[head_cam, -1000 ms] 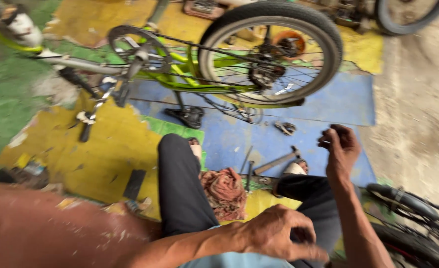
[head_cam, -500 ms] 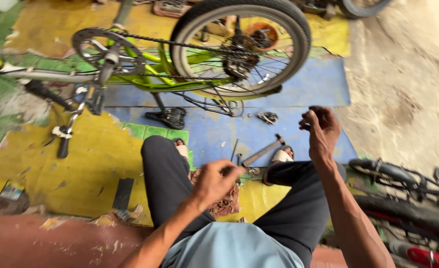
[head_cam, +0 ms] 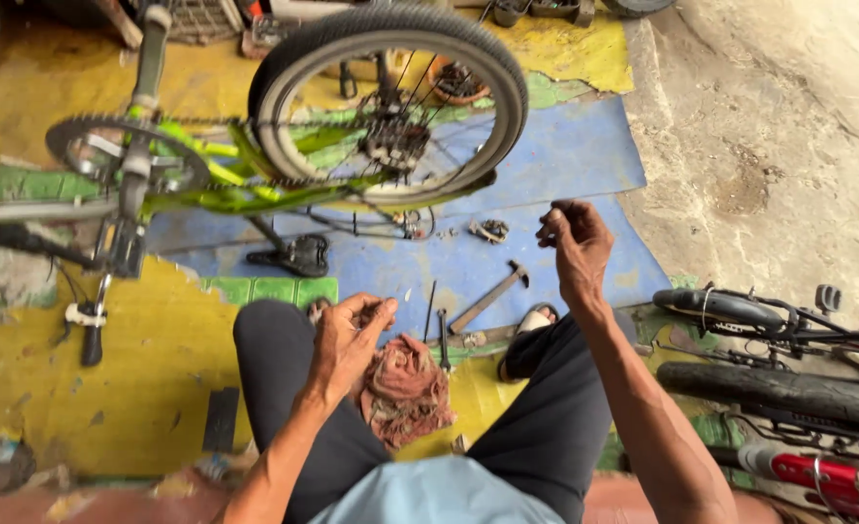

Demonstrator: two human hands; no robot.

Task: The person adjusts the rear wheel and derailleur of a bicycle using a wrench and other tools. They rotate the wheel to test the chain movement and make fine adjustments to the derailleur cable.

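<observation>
Left hand [head_cam: 347, 335]: fingers pinched shut, contents unclear, above rag [head_cam: 405, 388]. Right hand [head_cam: 575, 238]: curled closed, raised over open blue floor [head_cam: 584, 155] beside hammer [head_cam: 487, 299].

Bike repair workshop, upturned bicycle [head_cam: 255, 184], hammer [head_cam: 489, 297]

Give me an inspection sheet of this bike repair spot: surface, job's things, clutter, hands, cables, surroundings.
Surface: painted yellow, blue and green floor, worn.
Job's things: lime-green bicycle lying upturned, its spoked rear wheel ahead of the knees.
Clutter: reddish crumpled rag, grey metal hammer, black pedal, small metal part.
Hands: left hand pinched closed above the rag; right hand raised, fingers curled; contents too small to tell.
Cables: thin brake cable under the wheel.
Surroundings: red bicycle at right, bare concrete.
</observation>
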